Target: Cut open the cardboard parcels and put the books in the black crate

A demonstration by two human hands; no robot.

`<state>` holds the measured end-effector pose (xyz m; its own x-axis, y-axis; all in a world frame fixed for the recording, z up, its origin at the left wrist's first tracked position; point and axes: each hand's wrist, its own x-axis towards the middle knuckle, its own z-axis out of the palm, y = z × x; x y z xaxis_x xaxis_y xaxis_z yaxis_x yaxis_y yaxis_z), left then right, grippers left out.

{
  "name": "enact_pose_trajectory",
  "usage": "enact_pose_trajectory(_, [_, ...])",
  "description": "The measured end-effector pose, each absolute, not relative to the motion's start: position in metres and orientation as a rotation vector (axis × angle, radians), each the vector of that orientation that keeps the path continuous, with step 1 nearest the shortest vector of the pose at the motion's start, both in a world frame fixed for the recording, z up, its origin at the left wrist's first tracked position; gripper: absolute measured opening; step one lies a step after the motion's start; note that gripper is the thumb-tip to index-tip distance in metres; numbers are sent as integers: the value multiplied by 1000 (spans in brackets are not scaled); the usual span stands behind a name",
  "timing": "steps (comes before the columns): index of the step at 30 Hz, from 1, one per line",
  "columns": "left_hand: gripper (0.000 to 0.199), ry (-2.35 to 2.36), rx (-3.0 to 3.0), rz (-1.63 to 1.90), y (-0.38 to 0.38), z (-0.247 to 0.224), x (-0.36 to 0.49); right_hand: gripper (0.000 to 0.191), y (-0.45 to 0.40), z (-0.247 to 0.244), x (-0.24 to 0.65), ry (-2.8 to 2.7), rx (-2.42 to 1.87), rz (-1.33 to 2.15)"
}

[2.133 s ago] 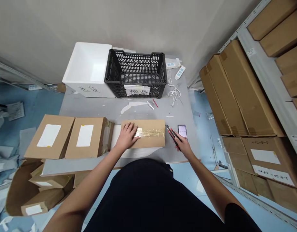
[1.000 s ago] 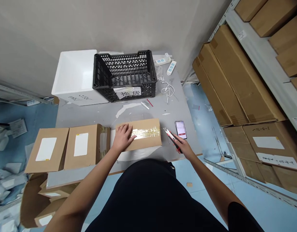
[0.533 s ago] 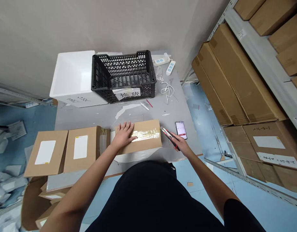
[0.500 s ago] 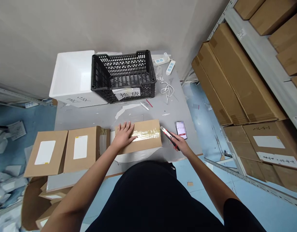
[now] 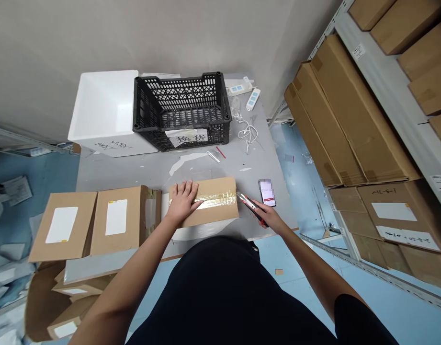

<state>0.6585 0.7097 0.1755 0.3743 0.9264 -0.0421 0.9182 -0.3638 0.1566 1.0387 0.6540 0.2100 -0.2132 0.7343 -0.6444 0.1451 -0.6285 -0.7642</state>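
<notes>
A taped cardboard box (image 5: 220,211) lies on the grey table (image 5: 254,158) near its front edge, with shiny tape along its top. My left hand (image 5: 182,203) rests spread on the left part of that box. My right hand (image 5: 266,214) is closed around a red and black utility knife (image 5: 249,204). The knife's blade tip is at the right end of the box, by the tape; whether it touches is too small to tell. A phone (image 5: 267,192) with a lit screen lies just beyond my right hand.
A black plastic crate (image 5: 198,140) and a white foam box (image 5: 112,147) stand at the back. Power strips (image 5: 253,99) and a white cable (image 5: 248,132) lie at back right. Labelled boxes (image 5: 112,244) stand left; a shelf (image 5: 403,79) with boxes is right.
The view has shifted slightly. The knife in my right hand has tilted a little and its tip sits slightly lower at the box's right end. My left hand stays on the box.
</notes>
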Motion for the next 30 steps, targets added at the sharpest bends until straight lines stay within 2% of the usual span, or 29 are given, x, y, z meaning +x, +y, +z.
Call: enact_pose_trajectory(30, [69, 1661, 2483, 24, 710, 177, 657, 64, 602, 205, 1035, -983, -1638, 1908])
